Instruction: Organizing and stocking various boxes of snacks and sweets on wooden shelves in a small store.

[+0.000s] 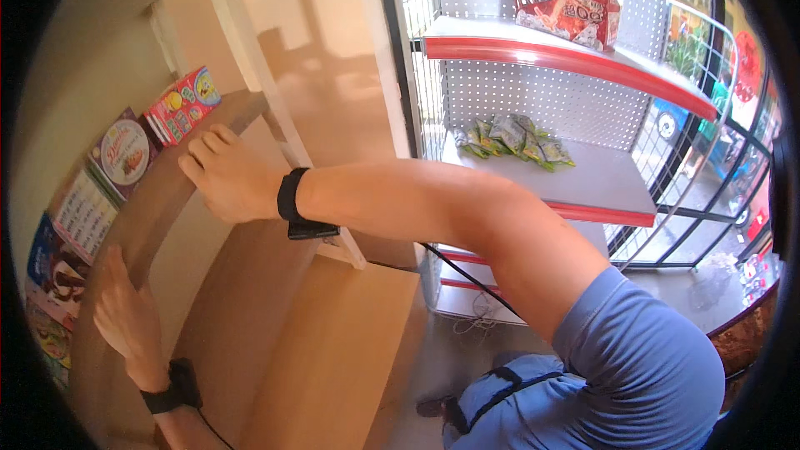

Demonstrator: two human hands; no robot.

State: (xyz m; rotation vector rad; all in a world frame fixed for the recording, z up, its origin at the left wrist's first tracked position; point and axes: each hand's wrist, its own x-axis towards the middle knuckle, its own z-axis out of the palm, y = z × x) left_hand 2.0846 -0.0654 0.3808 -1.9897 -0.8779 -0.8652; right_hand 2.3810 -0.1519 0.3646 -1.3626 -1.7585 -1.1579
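Note:
On the left, my right hand reaches across to the front edge of a brown wooden shelf board, its fingers curled at the edge. Its palm and whatever may be under it are hidden. Lower down, my left hand lies against the same board with its fingers stretched out and nothing visible in it. A red-pink box stands on the board just beyond my right fingers. Beside it are a purple Danisa box and a white printed pack. A dark blue pack with a chocolate picture is nearest my left hand.
Below is a wider wooden shelf. To the right, a perforated metal rack with red-edged shelves carries a red box and green-grey packets. A black cable runs under my right arm.

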